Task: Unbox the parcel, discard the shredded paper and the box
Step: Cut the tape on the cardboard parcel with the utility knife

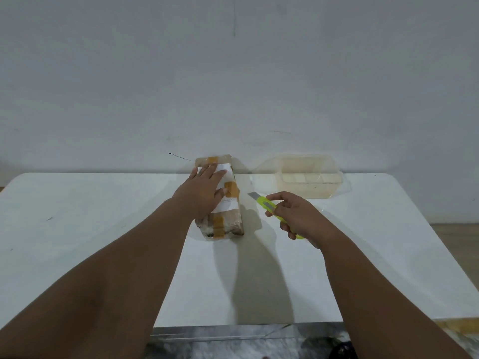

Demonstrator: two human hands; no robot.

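Hands first: the left hand lies flat, fingers spread, on top of the parcel (brown tape strips, white label), pressing rather than gripping. The right hand is closed around a yellow-green utility knife, blade out, just beside the parcel's right side. Both are on the white table; a clear plastic container sits behind, by the wall.

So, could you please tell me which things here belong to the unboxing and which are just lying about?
In use: taped parcel under the left hand; yellow utility knife, blade out, in the right hand.
Lying about: clear plastic container on the white table.
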